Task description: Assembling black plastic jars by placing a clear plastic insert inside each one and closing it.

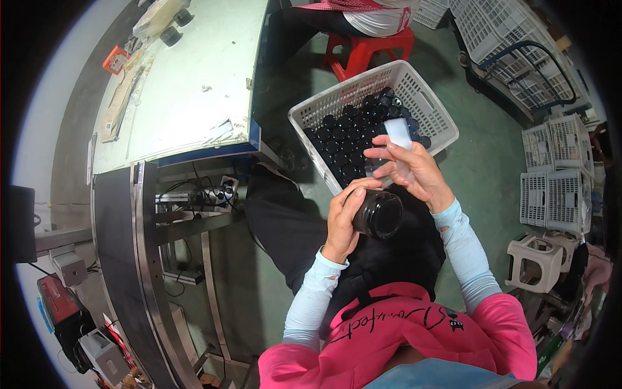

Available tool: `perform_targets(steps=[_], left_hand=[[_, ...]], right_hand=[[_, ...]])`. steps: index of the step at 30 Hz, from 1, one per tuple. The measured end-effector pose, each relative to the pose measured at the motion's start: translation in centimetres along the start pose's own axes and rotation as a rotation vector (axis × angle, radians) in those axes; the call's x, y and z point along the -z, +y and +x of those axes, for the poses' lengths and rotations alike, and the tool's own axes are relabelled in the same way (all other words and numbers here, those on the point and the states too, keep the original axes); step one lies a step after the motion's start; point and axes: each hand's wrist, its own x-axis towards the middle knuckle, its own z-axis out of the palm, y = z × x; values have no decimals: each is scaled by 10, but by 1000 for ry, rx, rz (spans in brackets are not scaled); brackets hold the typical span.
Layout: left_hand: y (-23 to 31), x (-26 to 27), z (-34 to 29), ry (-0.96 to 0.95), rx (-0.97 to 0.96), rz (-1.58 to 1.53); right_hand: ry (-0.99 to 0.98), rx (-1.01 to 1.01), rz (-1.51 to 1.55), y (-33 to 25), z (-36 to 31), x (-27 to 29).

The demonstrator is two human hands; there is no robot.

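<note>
My left hand (pixel 343 220) is wrapped round a shiny black cylindrical jar (pixel 382 216), its round end turned toward me. Just up and to the right of it, my right hand (pixel 421 174) has its fingers partly spread. A whitish, flat rectangular piece (pixel 397 131) sticks up from behind those fingers and looks held in the palm; what it is made of I cannot tell. Beyond both hands stands a white slatted plastic basket (pixel 431 97), holding many black round jars (pixel 346 133) like the one in my hand.
To the left is a pale-topped table (pixel 188 84) with a plastic bag, two black jars and an orange-red item (pixel 115 59). Ahead, a person sits on a red stool (pixel 369 52). White crates (pixel 551 194), a cart (pixel 531 71) and a beige stool (pixel 534 262) line the right.
</note>
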Motion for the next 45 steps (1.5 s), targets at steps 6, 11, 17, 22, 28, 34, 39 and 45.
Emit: perform_targets(steps=[6, 11, 17, 22, 28, 34, 39, 45], left_hand=[[0, 1, 0, 25, -11, 16], [-6, 6, 2, 10, 131, -328], [1, 12, 1, -149, 120, -711], [6, 12, 0, -79, 64, -644], [8, 17, 0, -95, -26, -387], [18, 8, 2, 5, -31, -359], [16, 9, 3, 41, -18, -334], [19, 5, 3, 50, -39, -292]], right_hand=[[24, 146, -112, 8, -4, -3], [34, 107, -61, 6, 0, -3], [-30, 129, -94, 2, -5, -8], [-67, 137, -175, -4, -6, -20], [-156, 150, -277, -11, -7, -32], [-64, 211, -476, -15, -10, -50], [116, 444, -642, -11, -12, -57], [113, 444, -644, -10, -12, -65]])
